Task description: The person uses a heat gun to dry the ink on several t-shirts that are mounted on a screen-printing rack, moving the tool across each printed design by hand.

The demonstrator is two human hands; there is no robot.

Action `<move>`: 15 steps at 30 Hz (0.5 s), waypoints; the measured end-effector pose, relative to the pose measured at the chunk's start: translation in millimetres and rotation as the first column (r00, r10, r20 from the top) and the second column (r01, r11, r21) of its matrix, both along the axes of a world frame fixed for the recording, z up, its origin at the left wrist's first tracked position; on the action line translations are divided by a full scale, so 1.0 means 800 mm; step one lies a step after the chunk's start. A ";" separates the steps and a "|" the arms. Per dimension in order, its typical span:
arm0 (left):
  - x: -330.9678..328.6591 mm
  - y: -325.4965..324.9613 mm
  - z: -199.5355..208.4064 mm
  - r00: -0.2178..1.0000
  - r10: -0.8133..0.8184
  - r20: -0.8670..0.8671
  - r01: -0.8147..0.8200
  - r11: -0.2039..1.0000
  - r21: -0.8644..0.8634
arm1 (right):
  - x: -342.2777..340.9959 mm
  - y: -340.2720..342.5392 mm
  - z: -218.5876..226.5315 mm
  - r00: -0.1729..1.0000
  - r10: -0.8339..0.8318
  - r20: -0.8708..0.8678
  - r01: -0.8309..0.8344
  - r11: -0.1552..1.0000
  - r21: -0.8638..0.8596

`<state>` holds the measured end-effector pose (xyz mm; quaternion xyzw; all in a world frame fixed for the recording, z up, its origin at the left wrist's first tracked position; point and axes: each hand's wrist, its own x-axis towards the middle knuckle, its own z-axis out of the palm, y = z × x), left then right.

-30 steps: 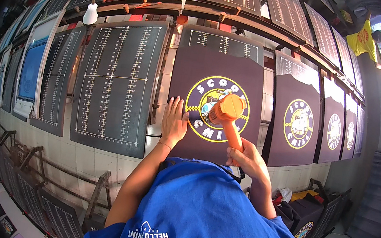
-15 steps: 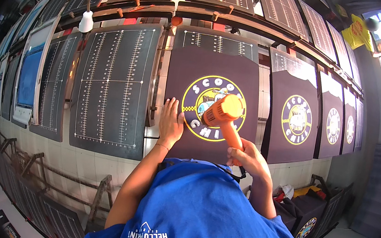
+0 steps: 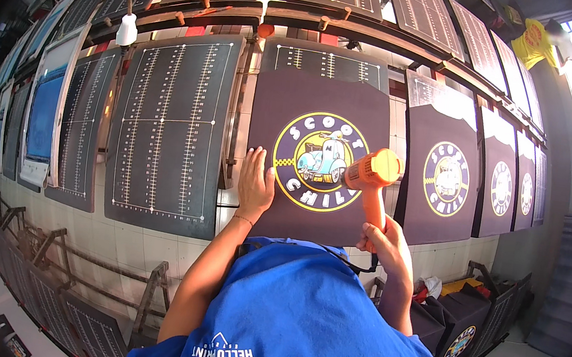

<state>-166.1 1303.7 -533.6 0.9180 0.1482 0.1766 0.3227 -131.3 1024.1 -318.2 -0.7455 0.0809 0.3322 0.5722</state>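
Note:
A dark fabric piece [image 3: 274,99] lies over a board in front of me, printed with a round scooter emblem [image 3: 320,161] in yellow, white and light blue. My right hand [image 3: 386,243] is wrapped round the handle of an orange heat gun [image 3: 377,175]. Its nozzle points left, over the right part of the emblem. The gap between nozzle and cloth is hard to judge. My left hand [image 3: 256,183] rests flat on the fabric's left edge, fingers stretched out and holding nothing.
To the right, more boards carry dark fabric with the same emblem [image 3: 446,179]. Bare ruled boards [image 3: 168,130] stand left and in a far row. A blue screen frame [image 3: 46,112] leans at far left. A white fitting [image 3: 127,30] hangs from a cord. A person in yellow [image 3: 534,43] is at far right.
My right hand has moved the heat gun to the right, uncovering the scooter in the emblem. My left hand stays nearly in place. The person in yellow has shifted slightly.

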 end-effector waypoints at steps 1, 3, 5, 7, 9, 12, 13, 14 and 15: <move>0.001 0.000 0.000 1.000 -0.002 -0.003 0.002 1.000 0.003 | -0.003 -0.001 -0.003 1.000 -0.025 0.018 0.025 1.000 -0.013; 0.001 0.000 0.000 1.000 -0.003 -0.007 0.004 1.000 0.011 | -0.005 -0.001 -0.004 1.000 -0.004 0.021 0.004 1.000 0.008; 0.001 0.000 0.002 1.000 0.004 -0.015 -0.003 1.000 0.011 | 0.001 -0.002 0.002 0.999 -0.009 -0.048 0.013 0.997 0.080; 0.001 -0.001 0.003 1.000 0.001 -0.024 -0.001 1.000 0.011 | 0.005 -0.001 -0.005 1.000 -0.012 -0.023 0.014 0.996 0.089; 0.002 0.000 0.003 0.999 -0.005 -0.032 0.005 1.000 0.009 | 0.003 0.015 -0.009 0.998 -0.049 0.041 0.048 0.998 0.030; 0.002 0.000 0.004 0.998 -0.003 -0.062 0.004 1.000 0.012 | 0.016 0.010 -0.014 1.000 0.009 -0.005 -0.008 0.994 0.108; 0.002 0.001 0.005 0.998 -0.005 -0.067 0.006 1.000 0.009 | 0.021 0.009 -0.014 0.999 0.021 -0.047 -0.014 0.987 0.161; 0.001 0.001 0.006 0.997 -0.006 -0.072 0.007 1.000 0.006 | 0.024 0.011 -0.011 0.998 0.021 -0.058 -0.012 0.988 0.156; 0.001 0.001 0.006 0.997 -0.010 -0.077 0.010 1.000 0.002 | 0.023 0.016 -0.010 1.000 0.019 -0.012 -0.018 0.994 0.112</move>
